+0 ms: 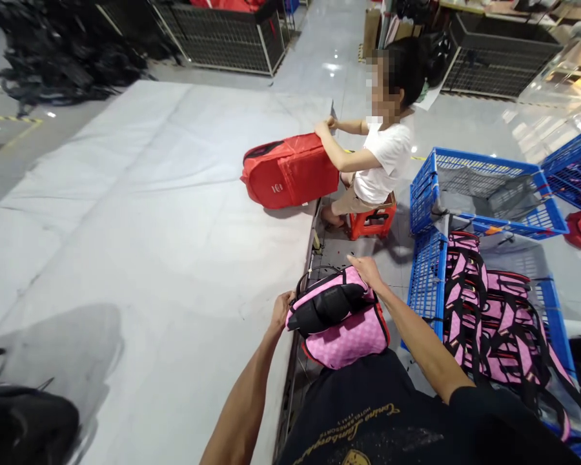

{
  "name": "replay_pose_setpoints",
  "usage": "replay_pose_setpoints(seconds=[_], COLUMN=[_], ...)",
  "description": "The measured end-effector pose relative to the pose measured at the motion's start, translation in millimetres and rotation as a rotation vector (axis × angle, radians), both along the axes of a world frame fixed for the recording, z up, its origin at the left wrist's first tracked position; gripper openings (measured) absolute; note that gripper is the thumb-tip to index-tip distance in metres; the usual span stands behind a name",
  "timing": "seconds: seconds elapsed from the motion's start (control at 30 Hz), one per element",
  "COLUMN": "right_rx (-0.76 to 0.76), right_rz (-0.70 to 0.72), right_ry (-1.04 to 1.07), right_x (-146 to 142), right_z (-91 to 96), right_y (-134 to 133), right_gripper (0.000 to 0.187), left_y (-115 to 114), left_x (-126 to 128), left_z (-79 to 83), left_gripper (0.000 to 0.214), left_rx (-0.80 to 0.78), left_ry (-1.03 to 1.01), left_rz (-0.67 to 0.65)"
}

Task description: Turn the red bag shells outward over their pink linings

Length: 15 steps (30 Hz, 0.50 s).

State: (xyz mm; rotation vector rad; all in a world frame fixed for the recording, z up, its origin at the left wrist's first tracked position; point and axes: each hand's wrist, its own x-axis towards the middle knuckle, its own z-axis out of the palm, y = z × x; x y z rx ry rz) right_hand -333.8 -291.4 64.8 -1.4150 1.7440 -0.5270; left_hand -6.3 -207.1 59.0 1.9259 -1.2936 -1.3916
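A pink backpack (345, 336) with black padding and red trim sits in front of my chest, just off the right edge of the big grey table (140, 213). My left hand (281, 309) grips its left side. My right hand (365, 270) holds its top right corner. Both arms reach forward from the bottom of the view.
A blue crate (426, 284) at my right holds several more pink backpacks (494, 316). Another blue crate (484, 194) stands behind it. A seated person (385, 161) on a red stool (370, 223) handles a red bag (290, 171) at the table's far edge. Black items (24, 420) lie bottom left.
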Motion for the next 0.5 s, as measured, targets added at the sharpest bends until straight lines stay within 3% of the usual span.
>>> replay_pose_setpoints(seconds=[0.13,0.23,0.37,0.43,0.5], right_rx=[-0.012,-0.063,-0.071,0.006,0.061], right_rz=[-0.035,-0.072,-0.129,-0.218,-0.401], right_ry=[0.005,-0.046,-0.142,-0.195,-0.206], right_x=[-10,-25,-55,-70,-79], right_z=[4.1,17.0,13.5,-3.1,-23.1], right_y=[3,31,112,161,204], right_gripper=[0.063,0.056,0.062,0.078,0.091], left_y=[7,28,64,80,94], left_x=[-1,-4,-20,-33,-48], left_z=[1.9,8.2,8.7,4.0,-3.4], left_gripper=[0.065,0.065,0.063,0.062,0.06], left_rx=[-0.026,-0.05,-0.086,-0.1,-0.111], left_ry=[-0.008,0.015,0.087,0.136,0.18], left_rz=[0.038,0.082,0.16,0.19,0.207])
